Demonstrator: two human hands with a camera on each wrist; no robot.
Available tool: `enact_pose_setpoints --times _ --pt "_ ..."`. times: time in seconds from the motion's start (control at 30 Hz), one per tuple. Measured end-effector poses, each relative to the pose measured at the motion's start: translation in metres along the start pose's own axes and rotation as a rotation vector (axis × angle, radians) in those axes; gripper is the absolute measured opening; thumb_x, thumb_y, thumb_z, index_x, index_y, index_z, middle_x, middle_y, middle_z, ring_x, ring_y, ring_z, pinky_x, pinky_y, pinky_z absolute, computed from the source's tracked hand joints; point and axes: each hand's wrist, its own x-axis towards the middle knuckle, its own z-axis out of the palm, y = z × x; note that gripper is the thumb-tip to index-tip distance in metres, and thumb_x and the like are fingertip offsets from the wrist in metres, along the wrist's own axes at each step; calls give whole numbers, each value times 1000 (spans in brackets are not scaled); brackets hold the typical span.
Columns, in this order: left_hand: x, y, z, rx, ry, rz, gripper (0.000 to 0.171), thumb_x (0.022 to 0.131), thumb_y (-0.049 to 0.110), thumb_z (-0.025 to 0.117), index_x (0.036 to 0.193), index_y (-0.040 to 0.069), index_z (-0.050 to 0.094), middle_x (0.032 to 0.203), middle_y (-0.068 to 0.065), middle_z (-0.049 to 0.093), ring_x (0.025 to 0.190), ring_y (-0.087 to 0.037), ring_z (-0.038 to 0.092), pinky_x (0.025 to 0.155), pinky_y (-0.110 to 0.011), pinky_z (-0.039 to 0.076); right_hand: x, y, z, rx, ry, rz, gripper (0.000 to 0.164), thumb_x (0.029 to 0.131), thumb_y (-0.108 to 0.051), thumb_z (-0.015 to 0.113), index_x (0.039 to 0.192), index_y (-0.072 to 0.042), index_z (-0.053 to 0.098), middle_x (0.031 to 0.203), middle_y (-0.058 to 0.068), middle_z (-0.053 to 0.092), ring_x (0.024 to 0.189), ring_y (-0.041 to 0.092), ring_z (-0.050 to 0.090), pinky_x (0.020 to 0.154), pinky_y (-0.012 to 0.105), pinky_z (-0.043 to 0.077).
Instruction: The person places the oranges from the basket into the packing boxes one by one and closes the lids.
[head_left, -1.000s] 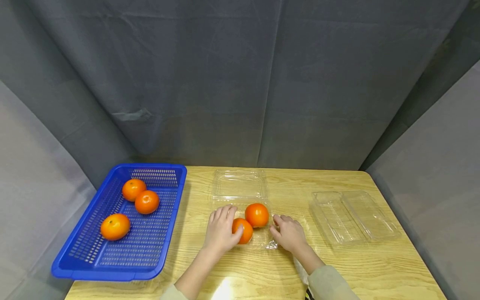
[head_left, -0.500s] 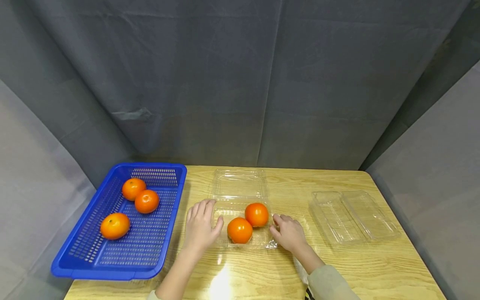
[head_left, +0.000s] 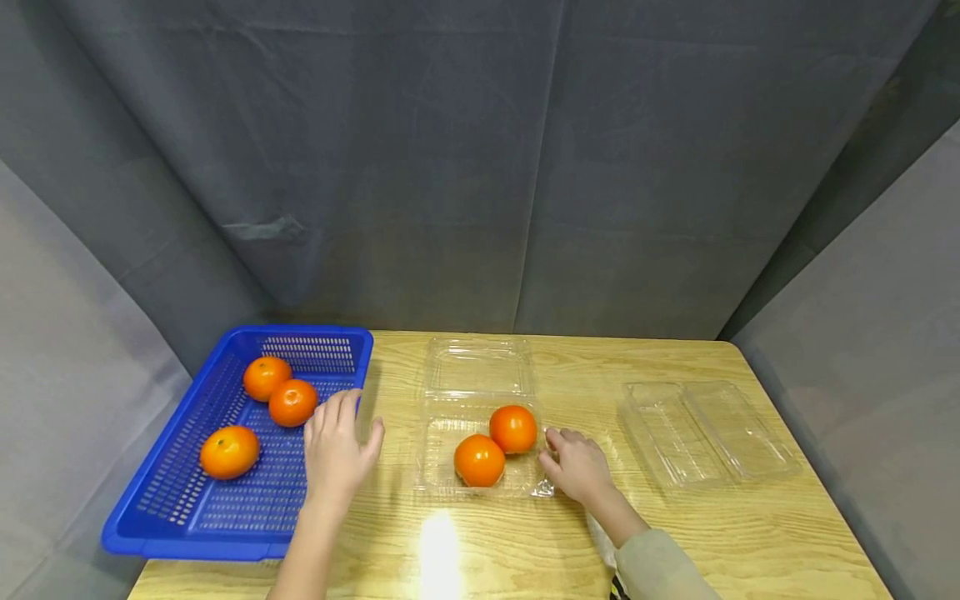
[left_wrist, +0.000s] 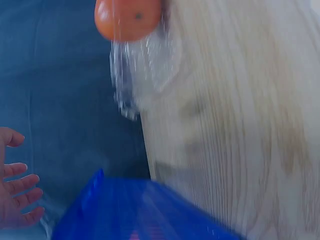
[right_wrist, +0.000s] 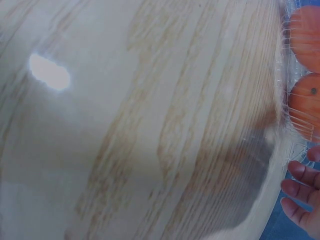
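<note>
My left hand point(head_left: 335, 450) is spread over the right rim of the blue plastic basket point(head_left: 330, 500) and holds nothing. Three oranges lie inside: one at the back point(head_left: 267, 378), one beside it point(head_left: 293, 403) and a nearer one point(head_left: 229, 452). At the table's middle is a clear plastic clamshell box point(head_left: 442, 437), its lid laid back. Two oranges sit in its tray, a front one point(head_left: 480, 461) and a back one point(head_left: 513, 429). My right hand point(head_left: 579, 468) rests at the tray's right edge, fingers loosely bent; in the right wrist view the fingertips point(right_wrist: 295, 187) show beside the box corner.
A second clear clamshell box point(head_left: 708, 437) lies opened out at the right of the wooden table point(head_left: 750, 542). Grey cloth point(head_left: 480, 167) hangs behind the table and along both sides.
My left hand has let go of the front orange in the tray and moved left to the basket's rim. The right hand has stayed at the box edge.
</note>
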Motion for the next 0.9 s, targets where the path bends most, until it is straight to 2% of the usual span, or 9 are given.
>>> enact_pose_setpoints --times 0.17,0.4,0.73,0.9 --pt "3 -19 -13 16 34 -67 41 74 22 62 107 -1 57 105 -20 57 96 -39 50 78 -52 37 1 0 -1 -2 -6 2 12 80 -27 57 83 -16 54 69 -3 48 68 20 52 56 35 39" --pt "4 -41 -29 48 28 -128 41 75 23 59 107 -3 55 102 -21 55 94 -42 47 78 -54 35 0 -1 -2 0 -17 7 12 81 -27 56 84 -16 55 70 -3 48 68 19 52 57 34 40" --pt "5 -71 -46 74 -46 -239 45 78 20 61 113 -5 50 110 -25 50 97 -44 42 81 -56 32 0 0 0 1 -4 12 12 80 -26 57 85 -15 56 71 -3 50 70 20 53 58 35 41" --pt "2 -88 -51 86 -69 -270 44 79 19 61 115 -4 50 114 -25 49 100 -45 42 81 -57 32 0 -1 -2 10 -7 10 12 80 -26 57 84 -15 56 71 -3 50 70 19 53 57 35 40"
